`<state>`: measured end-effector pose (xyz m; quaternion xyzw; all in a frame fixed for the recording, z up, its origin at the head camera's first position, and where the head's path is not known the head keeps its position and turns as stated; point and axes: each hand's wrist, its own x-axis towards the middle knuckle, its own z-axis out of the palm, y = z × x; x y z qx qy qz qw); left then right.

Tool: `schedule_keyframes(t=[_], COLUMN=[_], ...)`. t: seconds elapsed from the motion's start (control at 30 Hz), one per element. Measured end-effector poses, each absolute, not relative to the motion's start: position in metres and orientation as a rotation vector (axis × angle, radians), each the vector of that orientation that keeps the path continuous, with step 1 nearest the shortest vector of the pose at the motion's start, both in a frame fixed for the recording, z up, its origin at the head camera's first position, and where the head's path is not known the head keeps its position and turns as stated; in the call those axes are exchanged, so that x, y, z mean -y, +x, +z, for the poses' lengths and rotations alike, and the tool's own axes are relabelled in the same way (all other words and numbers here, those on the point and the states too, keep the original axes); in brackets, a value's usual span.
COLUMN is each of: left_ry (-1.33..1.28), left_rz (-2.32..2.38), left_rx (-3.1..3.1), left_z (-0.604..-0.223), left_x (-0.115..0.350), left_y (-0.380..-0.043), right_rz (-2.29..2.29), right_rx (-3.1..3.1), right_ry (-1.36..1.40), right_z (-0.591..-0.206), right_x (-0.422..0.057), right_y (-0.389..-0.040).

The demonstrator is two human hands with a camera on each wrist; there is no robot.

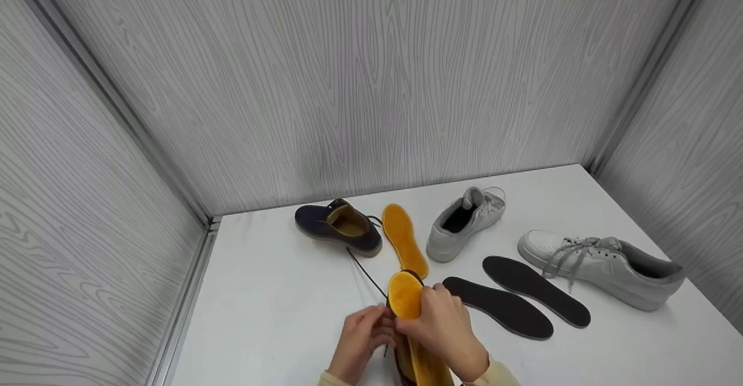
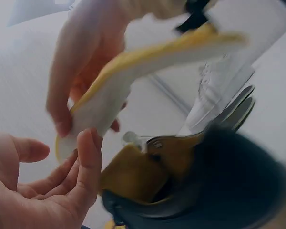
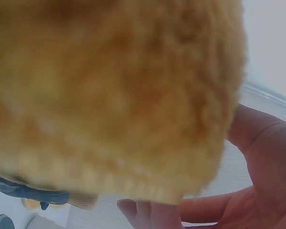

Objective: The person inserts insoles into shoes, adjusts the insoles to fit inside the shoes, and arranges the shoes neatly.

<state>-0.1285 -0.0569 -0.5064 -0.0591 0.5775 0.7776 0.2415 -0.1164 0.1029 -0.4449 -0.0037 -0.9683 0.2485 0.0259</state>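
A yellow fleecy insole [image 1: 404,296] with a pale underside is bent in my right hand [image 1: 446,329]; the thumb and fingers pinch it near one end. My left hand [image 1: 361,339] is beside that end, palm up, its loosely extended fingers touching the pale underside [image 2: 97,112] in the left wrist view. Below the insole stands a dark shoe [image 2: 238,176] with a tan lining, mostly covered by hands and insole in the head view. In the right wrist view the fleecy face [image 3: 119,95] hides much of the right hand [image 3: 271,167].
Farther back on the white table [image 1: 249,293] are another dark shoe [image 1: 313,220] and a yellow insole [image 1: 400,235]. To the right lie two black insoles [image 1: 505,310] and two pale sneakers [image 1: 598,264]. A dark lace [image 1: 365,273] trails near the left hand. Grey panels [image 1: 348,84] enclose the table.
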Motion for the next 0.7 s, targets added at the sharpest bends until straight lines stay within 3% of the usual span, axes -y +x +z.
schedule_keyframes(t=[0.23,0.7], left_ry=[0.035,-0.02], left_rz=[2.013,2.091], left_rx=[-1.769,-1.907], left_z=[-0.501,-0.503], left_x=[0.052,0.044], left_y=[-0.174,-0.196], right_rz=[0.845,0.802], right_rx=[3.055,3.045], right_ry=[-0.03,-0.095], right_z=[-0.441,-0.445], right_x=[-0.097,-0.095], right_y=[-0.11,-0.097])
